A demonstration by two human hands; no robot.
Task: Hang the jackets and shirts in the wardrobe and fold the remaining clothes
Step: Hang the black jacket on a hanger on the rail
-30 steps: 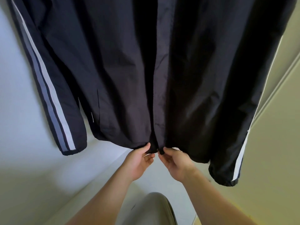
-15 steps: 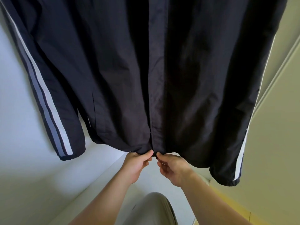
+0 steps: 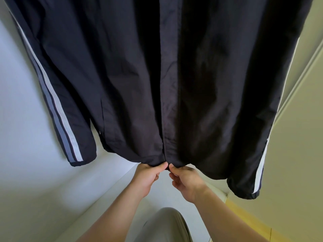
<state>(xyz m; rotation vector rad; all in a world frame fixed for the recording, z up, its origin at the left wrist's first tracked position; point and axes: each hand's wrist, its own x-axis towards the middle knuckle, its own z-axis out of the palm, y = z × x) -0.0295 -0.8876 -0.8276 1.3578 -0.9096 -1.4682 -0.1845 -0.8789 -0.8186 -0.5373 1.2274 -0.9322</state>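
Because the view's top edge cuts the jacket [image 3: 122, 75] off, we cannot see its upper part or what it hangs from. Its long axis runs vertically, hem [image 3: 125, 155] downward, the front opening facing us, a striped sleeve [image 3: 57, 110] hanging at each side. At the middle of the hem our left hand [image 3: 146, 177] pinches one front edge with thumb and curled fingers; our right hand [image 3: 187, 182] pinches the other, thumbs nearly touching.

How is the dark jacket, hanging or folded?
Hanging: the jacket drops full length, sleeves loose either side; left hand and right hand pinch its hem.
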